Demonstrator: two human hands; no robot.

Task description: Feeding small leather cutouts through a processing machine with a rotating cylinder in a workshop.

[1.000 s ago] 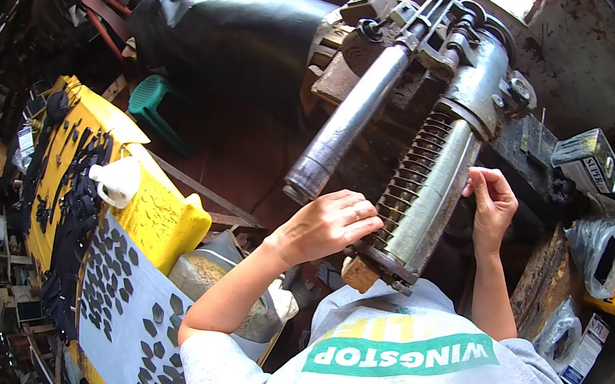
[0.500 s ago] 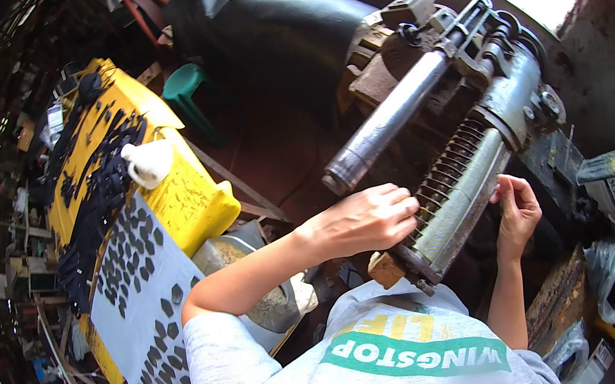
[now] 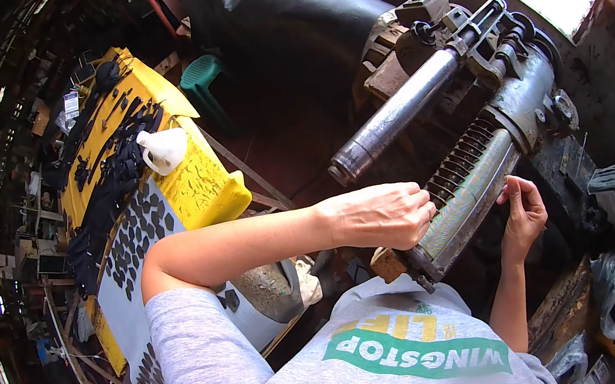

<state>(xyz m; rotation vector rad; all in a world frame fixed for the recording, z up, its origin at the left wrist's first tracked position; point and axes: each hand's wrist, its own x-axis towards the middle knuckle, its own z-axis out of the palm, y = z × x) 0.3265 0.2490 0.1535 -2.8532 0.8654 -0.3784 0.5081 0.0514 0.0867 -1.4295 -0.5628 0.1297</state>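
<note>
Long silver metal machine arm [image 3: 469,195], lined on its left by a dark wire coil [image 3: 465,161], lies between the hands, with open space separating it from the polished steel cylinder [image 3: 398,114]; the left hand [image 3: 384,217] curls shut at the coil's near end, and the right hand [image 3: 522,218] brings thumb and forefinger together beside the right edge, anything pinched being indiscernible in both. Left forearm [image 3: 251,238] now covers more of the pale sheet [image 3: 127,324] bearing dark cut pieces than before. White plastic handled jug [image 3: 164,149], contents hidden, sits on yellow covering [image 3: 203,194].
</note>
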